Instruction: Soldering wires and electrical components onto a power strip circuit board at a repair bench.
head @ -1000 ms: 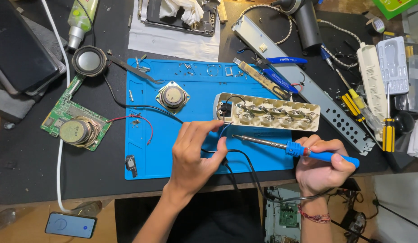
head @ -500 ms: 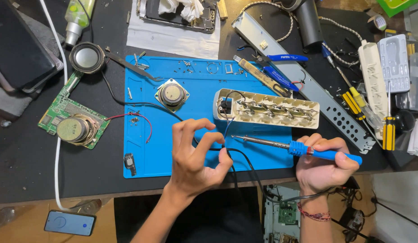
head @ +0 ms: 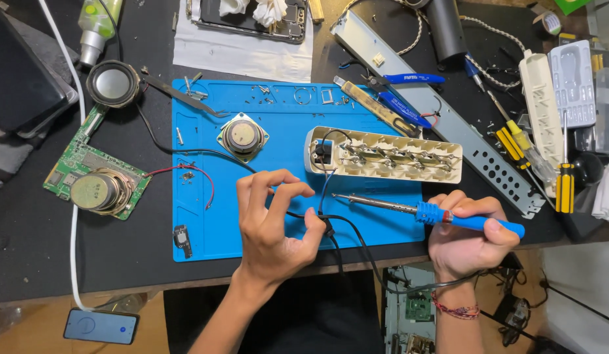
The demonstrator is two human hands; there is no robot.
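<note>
One blue work mat (head: pixel 278 223) carries one opened cream power strip (head: pixel 384 155), one square speaker (head: pixel 243 137) and scattered screws. Two further round speakers are present: one (head: pixel 112 84) on the black table, one (head: pixel 98 191) on a green circuit board (head: pixel 72 164).

The left hand (head: pixel 272 229) pinches the black cable (head: pixel 357 239) between thumb and forefinger, with the remaining fingers spread loosely. The right hand (head: pixel 465 236) is closed around the blue handle of one soldering iron (head: pixel 409 210), its tip pointing left just below the strip.

Two yellow-handled screwdrivers (head: pixel 521 147) and blue-handled cutters (head: pixel 399 88) lie well right.
</note>
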